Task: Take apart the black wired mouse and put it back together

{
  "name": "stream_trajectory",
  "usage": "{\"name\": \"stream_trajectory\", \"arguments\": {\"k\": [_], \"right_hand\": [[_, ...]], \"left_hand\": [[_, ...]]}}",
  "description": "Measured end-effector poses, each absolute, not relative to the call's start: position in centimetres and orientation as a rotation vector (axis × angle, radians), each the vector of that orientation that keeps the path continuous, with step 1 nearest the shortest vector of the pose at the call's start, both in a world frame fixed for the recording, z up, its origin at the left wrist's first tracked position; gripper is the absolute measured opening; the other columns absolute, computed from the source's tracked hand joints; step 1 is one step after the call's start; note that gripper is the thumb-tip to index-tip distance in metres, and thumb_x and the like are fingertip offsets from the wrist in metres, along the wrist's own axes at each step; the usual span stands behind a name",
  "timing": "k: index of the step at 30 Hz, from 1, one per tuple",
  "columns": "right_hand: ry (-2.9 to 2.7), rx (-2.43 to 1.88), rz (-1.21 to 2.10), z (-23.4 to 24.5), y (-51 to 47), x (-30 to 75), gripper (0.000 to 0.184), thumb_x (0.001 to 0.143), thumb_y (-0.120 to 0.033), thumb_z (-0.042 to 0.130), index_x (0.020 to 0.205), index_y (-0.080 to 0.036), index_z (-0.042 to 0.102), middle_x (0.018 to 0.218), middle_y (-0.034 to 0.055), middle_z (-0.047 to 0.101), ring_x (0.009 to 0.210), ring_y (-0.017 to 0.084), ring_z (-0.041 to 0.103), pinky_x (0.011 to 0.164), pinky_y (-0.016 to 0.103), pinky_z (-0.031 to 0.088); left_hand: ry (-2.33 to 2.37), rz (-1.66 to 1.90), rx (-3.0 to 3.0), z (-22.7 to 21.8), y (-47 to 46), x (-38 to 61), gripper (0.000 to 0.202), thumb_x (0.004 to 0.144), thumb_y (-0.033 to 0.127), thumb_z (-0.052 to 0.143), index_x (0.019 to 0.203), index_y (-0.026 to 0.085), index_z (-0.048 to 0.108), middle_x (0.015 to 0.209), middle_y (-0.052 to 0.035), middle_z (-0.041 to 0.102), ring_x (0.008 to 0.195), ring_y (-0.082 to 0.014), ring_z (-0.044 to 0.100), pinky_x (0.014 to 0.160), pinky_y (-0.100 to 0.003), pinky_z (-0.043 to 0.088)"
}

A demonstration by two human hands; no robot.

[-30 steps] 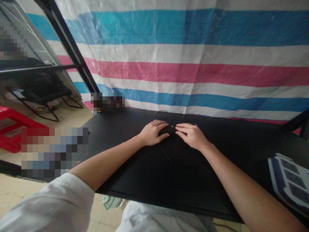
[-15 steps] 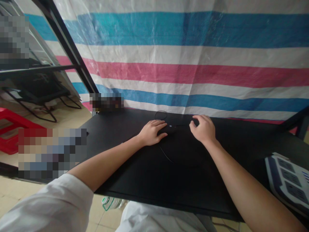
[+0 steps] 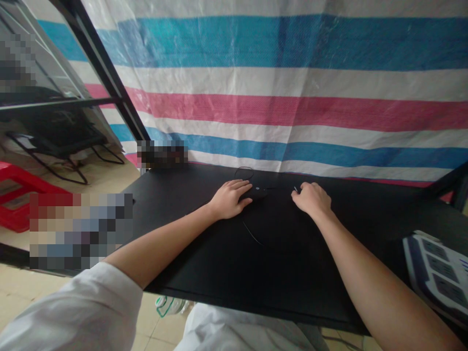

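My left hand [image 3: 231, 199] lies flat on a dark, low object [image 3: 259, 193], fingers stretched out and thumb spread. A small pale round mark shows on that object; its outline blends into the black table and its kind is unclear. A thin black cable [image 3: 272, 188] runs from its right side toward my right hand. My right hand [image 3: 313, 199] is closed in a pinch just above the table, to the right. From between its thumb and forefinger sticks a small thin silvery piece [image 3: 296, 189], too small to name.
The black table [image 3: 234, 270] spans the front. A loop of thin cable [image 3: 243, 168] and another cable strand [image 3: 252, 233] lie near my left hand. At right is a white-and-dark power strip [image 3: 435, 273]. Behind hangs a striped sheet [image 3: 256, 112]; a red stool [image 3: 22, 195] stands left.
My right hand has moved slightly right and toward me, its fingers closing from a loose curve to a pinch. The silvery piece now shows at its fingertips. My left hand stays nearly still.
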State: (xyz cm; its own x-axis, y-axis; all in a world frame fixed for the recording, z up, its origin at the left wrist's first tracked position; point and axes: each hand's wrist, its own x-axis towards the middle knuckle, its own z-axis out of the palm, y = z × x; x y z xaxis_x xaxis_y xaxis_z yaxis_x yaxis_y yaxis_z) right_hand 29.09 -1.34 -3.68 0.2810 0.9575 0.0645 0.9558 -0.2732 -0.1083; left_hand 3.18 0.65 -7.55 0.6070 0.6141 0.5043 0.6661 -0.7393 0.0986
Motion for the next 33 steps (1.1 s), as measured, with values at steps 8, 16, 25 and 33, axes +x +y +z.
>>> {"name": "stream_trajectory", "arguments": {"k": [8, 16, 25, 33], "right_hand": [[-1.852, -2.612, 0.201, -1.7, -2.1, 28.6, 0.067, 0.087, -0.054, 0.044, 0.130, -0.003, 0.051, 0.122, 0.0288, 0.061, 0.116, 0.039, 0.061, 0.093, 0.050, 0.048], [-1.958, -2.488, 0.172, -2.5, -2.1, 28.6, 0.047, 0.085, -0.033, 0.050, 0.122, -0.006, 0.060, 0.117, 0.0265, 0.064, 0.112, 0.037, 0.063, 0.089, 0.044, 0.051], [-1.741, -2.001, -0.120, -3.1, -2.0, 28.3, 0.037, 0.085, -0.028, 0.053, 0.118, -0.011, 0.059, 0.103, 0.0196, 0.071, 0.097, 0.036, 0.068, 0.085, 0.045, 0.050], [-1.442, -1.533, -0.067, -4.4, -0.9, 29.5, 0.026, 0.080, -0.037, 0.061, 0.092, -0.015, 0.066, 0.082, 0.0098, 0.071, 0.077, 0.024, 0.067, 0.081, 0.038, 0.053]], "left_hand": [[-1.095, -0.795, -2.745, -7.5, 0.7, 3.1, 0.050, 0.094, 0.044, 0.048, 0.128, 0.010, 0.060, 0.131, -0.0168, 0.063, 0.122, -0.0296, 0.058, 0.105, -0.047, 0.048], [-1.092, -0.794, -2.771, -7.5, 0.8, 3.1, 0.048, 0.093, 0.043, 0.050, 0.128, 0.012, 0.059, 0.130, -0.0156, 0.063, 0.122, -0.0290, 0.058, 0.105, -0.047, 0.047], [-1.073, -0.799, -2.821, -7.5, 1.0, 2.9, 0.048, 0.091, 0.043, 0.053, 0.127, 0.012, 0.059, 0.132, -0.0164, 0.061, 0.124, -0.0300, 0.056, 0.106, -0.049, 0.045], [-1.069, -0.789, -2.817, -7.5, 1.0, 2.9, 0.049, 0.092, 0.045, 0.050, 0.127, 0.011, 0.058, 0.131, -0.0171, 0.061, 0.123, -0.0298, 0.057, 0.105, -0.049, 0.046]]}}
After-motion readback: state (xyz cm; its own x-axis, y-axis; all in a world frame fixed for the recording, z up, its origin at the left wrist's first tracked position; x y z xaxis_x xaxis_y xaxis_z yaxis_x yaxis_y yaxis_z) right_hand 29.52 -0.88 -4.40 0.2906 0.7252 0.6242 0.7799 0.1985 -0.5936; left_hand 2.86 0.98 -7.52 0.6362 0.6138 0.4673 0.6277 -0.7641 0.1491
